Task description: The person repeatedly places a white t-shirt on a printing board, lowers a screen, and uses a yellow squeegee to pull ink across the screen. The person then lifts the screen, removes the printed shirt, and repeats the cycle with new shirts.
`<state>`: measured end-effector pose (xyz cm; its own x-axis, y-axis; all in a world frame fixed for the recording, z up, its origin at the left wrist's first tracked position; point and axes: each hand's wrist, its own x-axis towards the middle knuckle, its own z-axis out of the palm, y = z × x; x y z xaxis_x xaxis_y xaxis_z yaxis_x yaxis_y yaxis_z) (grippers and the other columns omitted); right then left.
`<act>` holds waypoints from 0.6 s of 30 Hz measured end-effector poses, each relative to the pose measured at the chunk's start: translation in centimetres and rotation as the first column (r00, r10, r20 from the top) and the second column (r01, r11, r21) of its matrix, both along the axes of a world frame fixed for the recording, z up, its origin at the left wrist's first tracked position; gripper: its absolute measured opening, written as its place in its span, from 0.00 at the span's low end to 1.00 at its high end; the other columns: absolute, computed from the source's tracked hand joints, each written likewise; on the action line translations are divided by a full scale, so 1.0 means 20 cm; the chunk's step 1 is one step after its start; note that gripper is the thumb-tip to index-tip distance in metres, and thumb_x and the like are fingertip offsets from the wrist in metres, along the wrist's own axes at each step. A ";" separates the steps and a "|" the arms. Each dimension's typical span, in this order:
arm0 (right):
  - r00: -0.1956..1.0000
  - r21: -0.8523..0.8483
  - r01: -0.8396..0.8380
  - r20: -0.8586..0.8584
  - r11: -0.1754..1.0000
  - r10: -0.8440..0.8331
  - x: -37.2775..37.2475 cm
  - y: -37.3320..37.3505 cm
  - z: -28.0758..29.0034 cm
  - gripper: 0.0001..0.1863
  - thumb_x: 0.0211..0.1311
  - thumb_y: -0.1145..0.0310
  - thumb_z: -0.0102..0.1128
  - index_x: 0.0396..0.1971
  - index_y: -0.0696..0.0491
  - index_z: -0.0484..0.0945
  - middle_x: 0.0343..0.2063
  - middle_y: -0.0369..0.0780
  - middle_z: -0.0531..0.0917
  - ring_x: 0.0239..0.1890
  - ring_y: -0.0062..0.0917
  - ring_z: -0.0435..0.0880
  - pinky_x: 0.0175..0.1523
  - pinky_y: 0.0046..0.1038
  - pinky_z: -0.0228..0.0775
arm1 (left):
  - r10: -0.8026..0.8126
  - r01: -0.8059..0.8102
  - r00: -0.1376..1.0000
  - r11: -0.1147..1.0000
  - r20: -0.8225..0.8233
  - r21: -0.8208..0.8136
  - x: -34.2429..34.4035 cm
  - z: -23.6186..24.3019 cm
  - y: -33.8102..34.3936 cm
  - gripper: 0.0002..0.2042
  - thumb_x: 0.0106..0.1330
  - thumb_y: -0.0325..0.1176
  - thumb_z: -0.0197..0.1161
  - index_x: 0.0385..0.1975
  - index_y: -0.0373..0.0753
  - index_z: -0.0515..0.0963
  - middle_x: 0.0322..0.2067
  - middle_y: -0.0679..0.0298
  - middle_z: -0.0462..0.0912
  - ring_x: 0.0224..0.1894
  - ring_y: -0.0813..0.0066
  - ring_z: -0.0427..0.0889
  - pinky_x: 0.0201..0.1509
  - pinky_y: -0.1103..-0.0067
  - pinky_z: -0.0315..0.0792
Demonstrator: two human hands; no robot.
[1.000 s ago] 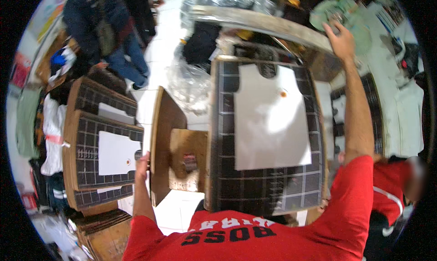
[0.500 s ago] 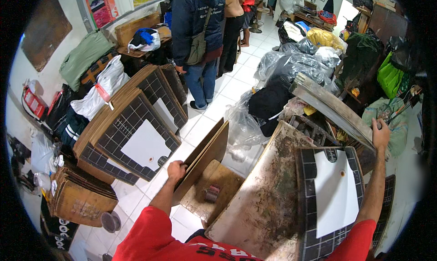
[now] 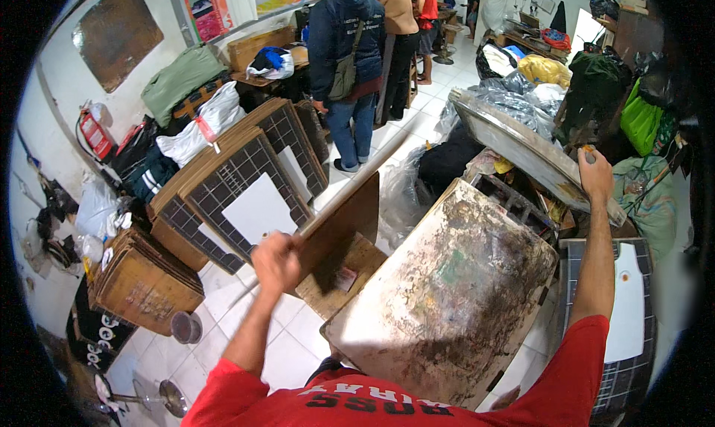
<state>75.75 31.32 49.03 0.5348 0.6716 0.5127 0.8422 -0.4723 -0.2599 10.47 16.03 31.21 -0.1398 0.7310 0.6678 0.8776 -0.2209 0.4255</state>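
Note:
My left hand [image 3: 277, 263], blurred, grips the edge of an upright wooden board [image 3: 351, 215] beside a low wooden platform [image 3: 324, 284]. My right hand [image 3: 596, 175] is closed on the upper edge of a long, tilted, worn frame [image 3: 506, 140]. Between my arms lies a large board with a mottled, paint-stained face [image 3: 439, 293]. Right of it, under my right arm, is a black gridded board with a white shirt-shaped sheet [image 3: 624, 300] on it.
Gridded boards [image 3: 194, 204] and brown boards [image 3: 138, 285] lean at left near a small bucket [image 3: 186, 327]. A person in a dark hoodie [image 3: 346, 55] and other people stand in the tiled aisle. Plastic-wrapped bundles [image 3: 506, 92] and bags [image 3: 640, 122] fill the back right.
My left hand and its board have risen. My right hand and the frame sit higher in view. More of the stained board shows, and the gridded board appears farther right.

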 end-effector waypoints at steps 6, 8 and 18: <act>1.000 0.006 -0.010 0.017 1.000 0.010 -0.04 -0.04 0.01 0.33 0.65 0.39 0.59 0.58 0.49 0.83 0.54 0.49 0.85 0.57 0.45 0.84 0.62 0.45 0.74 | -0.509 0.517 0.849 0.741 0.144 -0.429 0.29 -0.52 -0.85 0.27 0.58 0.46 0.75 0.54 0.38 0.77 0.50 0.49 0.76 0.54 0.49 0.75 0.58 0.57 0.69; 1.000 -0.002 -0.006 0.001 1.000 0.006 -0.05 -0.06 0.00 0.33 0.66 0.38 0.58 0.58 0.50 0.83 0.54 0.49 0.85 0.57 0.45 0.84 0.62 0.45 0.75 | -0.295 0.341 0.938 0.883 0.182 -0.322 0.12 -0.77 -0.90 0.34 0.59 0.53 0.75 0.57 0.35 0.75 0.53 0.45 0.74 0.58 0.49 0.74 0.62 0.57 0.69; 0.998 0.027 0.009 0.055 1.000 -0.011 -0.05 -0.06 -0.11 0.32 0.69 0.38 0.56 0.56 0.50 0.83 0.52 0.45 0.87 0.55 0.43 0.84 0.60 0.46 0.75 | 0.760 -0.505 0.645 0.500 0.077 -0.704 -0.28 -1.07 -0.70 0.36 0.75 0.62 0.46 0.31 0.29 0.85 0.33 0.39 0.86 0.42 0.38 0.85 0.49 0.51 0.75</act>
